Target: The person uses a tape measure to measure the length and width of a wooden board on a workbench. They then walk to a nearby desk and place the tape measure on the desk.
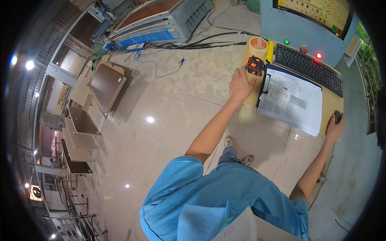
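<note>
My left hand [240,85] rests on the left edge of a wooden console shelf [332,105], fingers touching a black and orange tape measure [255,65]. At the shelf's right end, my right hand [334,125] is closed over a dark computer mouse [337,116]. Between the hands lies a blue clipboard [292,99] with printed sheets. A black keyboard [307,66] sits behind it. A roll of beige tape [258,45] stands just beyond the tape measure, with a yellow marker [270,52] beside it.
A blue control cabinet with a monitor [317,12] and green and red lamps rises behind the shelf. Dark cables [201,42] run across the tiled floor to a large machine [161,20] at the back. Brown panels [105,86] lean on racks at left.
</note>
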The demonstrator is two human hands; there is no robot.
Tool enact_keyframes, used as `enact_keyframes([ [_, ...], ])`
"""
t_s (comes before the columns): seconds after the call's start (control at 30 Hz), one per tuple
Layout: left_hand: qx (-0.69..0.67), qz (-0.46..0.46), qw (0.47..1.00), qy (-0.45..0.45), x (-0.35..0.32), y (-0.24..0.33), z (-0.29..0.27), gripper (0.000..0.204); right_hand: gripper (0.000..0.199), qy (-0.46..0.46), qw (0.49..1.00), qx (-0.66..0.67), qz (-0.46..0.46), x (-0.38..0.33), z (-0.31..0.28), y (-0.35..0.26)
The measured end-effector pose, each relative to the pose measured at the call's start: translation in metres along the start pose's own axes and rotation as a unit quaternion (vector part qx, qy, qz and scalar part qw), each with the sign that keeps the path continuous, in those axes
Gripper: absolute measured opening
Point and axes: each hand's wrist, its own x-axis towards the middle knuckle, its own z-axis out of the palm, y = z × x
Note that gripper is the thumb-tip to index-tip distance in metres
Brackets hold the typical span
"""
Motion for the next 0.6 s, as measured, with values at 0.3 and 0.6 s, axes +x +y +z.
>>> enact_keyframes([
  [0.3, 0.0, -0.008, 1.0, -0.01, 0.0001, 0.0006, -0.0004, 0.07, 0.053, 0.013, 1.0, 0.001, -0.009, -0.0013, 0.0006, -0.0002],
  [0.6, -0.007, -0.006, 1.0, -0.013, 0.0009, 0.0006, -0.0019, 0.07, 0.053, 0.005, 1.0, -0.002, 0.009, -0.0019, 0.0007, -0.0013],
])
